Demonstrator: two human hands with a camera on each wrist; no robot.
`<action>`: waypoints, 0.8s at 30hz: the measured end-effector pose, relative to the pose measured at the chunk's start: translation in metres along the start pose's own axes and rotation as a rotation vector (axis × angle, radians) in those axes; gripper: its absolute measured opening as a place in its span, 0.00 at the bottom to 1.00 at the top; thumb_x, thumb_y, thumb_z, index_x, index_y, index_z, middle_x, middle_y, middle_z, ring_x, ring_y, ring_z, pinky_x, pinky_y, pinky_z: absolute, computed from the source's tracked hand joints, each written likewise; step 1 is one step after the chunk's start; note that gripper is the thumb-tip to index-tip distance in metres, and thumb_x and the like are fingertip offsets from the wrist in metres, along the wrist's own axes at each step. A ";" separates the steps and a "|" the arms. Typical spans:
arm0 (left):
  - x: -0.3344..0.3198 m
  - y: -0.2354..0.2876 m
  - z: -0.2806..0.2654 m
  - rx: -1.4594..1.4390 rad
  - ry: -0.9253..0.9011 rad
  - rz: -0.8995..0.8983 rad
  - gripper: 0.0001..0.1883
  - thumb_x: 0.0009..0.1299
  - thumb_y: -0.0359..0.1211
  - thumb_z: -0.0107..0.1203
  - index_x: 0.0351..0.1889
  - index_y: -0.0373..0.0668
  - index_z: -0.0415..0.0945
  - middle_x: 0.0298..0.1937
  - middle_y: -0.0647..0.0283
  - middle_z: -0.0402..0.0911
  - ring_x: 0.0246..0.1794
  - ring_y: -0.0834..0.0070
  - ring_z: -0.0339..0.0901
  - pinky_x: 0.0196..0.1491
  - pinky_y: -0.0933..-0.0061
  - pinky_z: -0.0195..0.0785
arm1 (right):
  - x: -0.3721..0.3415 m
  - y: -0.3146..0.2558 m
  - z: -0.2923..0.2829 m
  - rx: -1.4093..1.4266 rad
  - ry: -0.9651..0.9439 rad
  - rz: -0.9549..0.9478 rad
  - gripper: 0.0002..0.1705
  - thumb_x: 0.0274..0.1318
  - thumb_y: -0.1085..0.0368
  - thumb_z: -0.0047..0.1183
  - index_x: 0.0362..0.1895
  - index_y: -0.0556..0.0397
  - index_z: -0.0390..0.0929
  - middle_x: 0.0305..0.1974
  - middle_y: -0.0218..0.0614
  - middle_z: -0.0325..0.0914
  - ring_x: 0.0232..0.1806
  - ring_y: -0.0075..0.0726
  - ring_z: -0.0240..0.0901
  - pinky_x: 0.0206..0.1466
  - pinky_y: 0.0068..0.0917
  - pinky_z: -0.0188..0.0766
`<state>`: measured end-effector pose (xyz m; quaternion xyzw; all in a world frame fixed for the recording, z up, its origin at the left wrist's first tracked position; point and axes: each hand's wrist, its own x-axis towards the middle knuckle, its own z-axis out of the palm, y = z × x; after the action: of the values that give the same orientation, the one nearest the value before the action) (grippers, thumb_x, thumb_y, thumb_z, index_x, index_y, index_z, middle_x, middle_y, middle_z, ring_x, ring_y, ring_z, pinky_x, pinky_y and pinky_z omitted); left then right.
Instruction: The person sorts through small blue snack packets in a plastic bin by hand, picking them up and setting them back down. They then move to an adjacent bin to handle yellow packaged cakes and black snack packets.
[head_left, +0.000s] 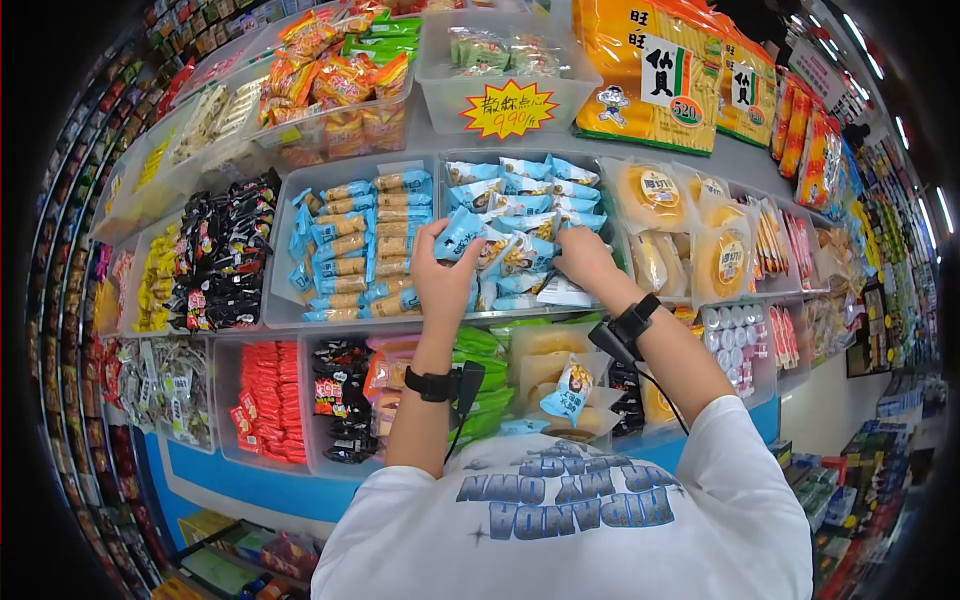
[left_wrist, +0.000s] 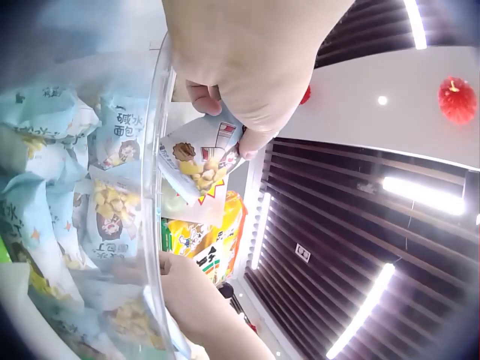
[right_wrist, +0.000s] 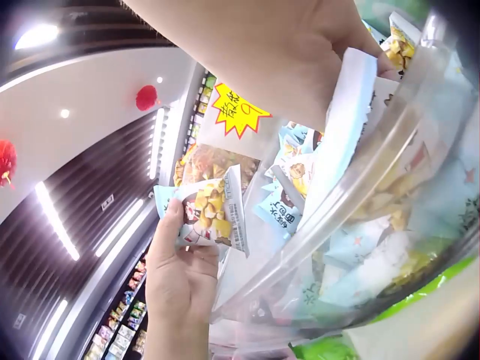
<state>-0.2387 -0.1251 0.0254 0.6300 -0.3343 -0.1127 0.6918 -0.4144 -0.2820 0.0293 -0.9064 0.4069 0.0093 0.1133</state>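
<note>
My left hand (head_left: 445, 275) pinches a blue and white snack packet (head_left: 460, 235) above the left side of a clear bin (head_left: 450, 165) of similar packets. In the right wrist view that packet (right_wrist: 210, 214) is upright between thumb and fingers of the left hand (right_wrist: 180, 277); the left wrist view shows the packet (left_wrist: 199, 154) beneath the hand (left_wrist: 247, 75). My right hand (head_left: 592, 262) reaches into the bin's right side, its fingertips among the packets (head_left: 525, 255). In the right wrist view the fingers of this hand (right_wrist: 300, 60) are partly hidden behind a packet (right_wrist: 349, 127).
Blue-wrapped rolls (head_left: 340, 245) lie in the bin to the left, round cakes (head_left: 650, 195) to the right. A price sign (head_left: 508, 108) hangs on a bin behind. One loose packet (head_left: 570, 390) rests on the cakes in front.
</note>
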 end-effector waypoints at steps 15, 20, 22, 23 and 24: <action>0.000 0.015 -0.007 0.147 -0.013 0.175 0.21 0.57 0.29 0.70 0.46 0.36 0.75 0.42 0.61 0.78 0.42 0.73 0.76 0.47 0.73 0.69 | 0.004 -0.040 -0.042 -0.185 0.265 -0.563 0.12 0.46 0.68 0.57 0.39 0.53 0.77 0.37 0.38 0.76 0.43 0.48 0.74 0.48 0.43 0.72; 0.000 0.018 -0.007 0.140 -0.032 0.197 0.20 0.57 0.30 0.70 0.45 0.36 0.75 0.42 0.59 0.78 0.43 0.72 0.76 0.48 0.72 0.69 | 0.022 -0.055 -0.007 -0.122 0.221 -0.651 0.16 0.42 0.68 0.59 0.41 0.53 0.78 0.38 0.38 0.78 0.45 0.49 0.74 0.48 0.43 0.73; -0.001 0.018 -0.006 0.113 -0.016 0.153 0.20 0.58 0.30 0.70 0.45 0.36 0.75 0.42 0.60 0.79 0.43 0.72 0.76 0.47 0.72 0.69 | 0.027 -0.057 -0.012 0.011 0.011 -0.558 0.22 0.41 0.66 0.63 0.46 0.52 0.79 0.41 0.39 0.79 0.48 0.50 0.74 0.50 0.43 0.73; -0.001 0.018 -0.005 0.085 0.003 0.107 0.20 0.58 0.30 0.70 0.46 0.36 0.75 0.42 0.60 0.79 0.42 0.73 0.76 0.47 0.73 0.69 | 0.027 -0.055 -0.015 0.011 0.013 -0.557 0.22 0.41 0.66 0.63 0.46 0.52 0.79 0.41 0.39 0.79 0.48 0.50 0.74 0.50 0.43 0.73; -0.002 0.016 -0.004 0.085 0.003 0.109 0.20 0.58 0.30 0.70 0.46 0.36 0.75 0.42 0.60 0.79 0.42 0.73 0.76 0.47 0.73 0.69 | 0.025 -0.054 -0.022 0.070 -0.044 -0.514 0.25 0.42 0.64 0.65 0.49 0.51 0.79 0.44 0.41 0.79 0.51 0.51 0.73 0.52 0.42 0.72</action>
<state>-0.2420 -0.1173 0.0401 0.6397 -0.3715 -0.0594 0.6702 -0.3597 -0.2707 0.0588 -0.9751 0.1609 -0.0143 0.1518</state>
